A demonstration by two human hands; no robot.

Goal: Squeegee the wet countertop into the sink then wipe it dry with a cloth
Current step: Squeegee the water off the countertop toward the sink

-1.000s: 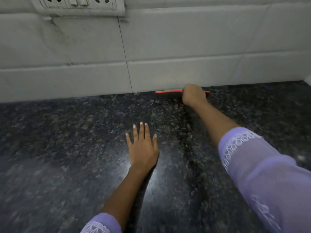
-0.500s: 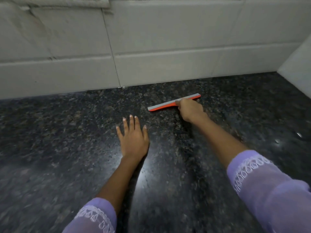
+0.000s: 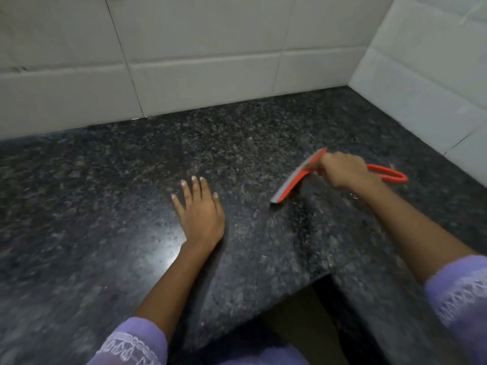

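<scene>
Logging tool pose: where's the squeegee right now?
Head view, right of centre: the squeegee sits on the countertop, gripped by the right hand, right of the flat left hand.

An orange squeegee (image 3: 295, 177) edged with a grey blade is seen on a black countertop (image 3: 105, 206) speckled with grey and brown flecks, which is backed by plain white wall tiles (image 3: 200, 75), while lilac sleeves (image 3: 461, 291) are trimmed with white lace patterning.
</scene>
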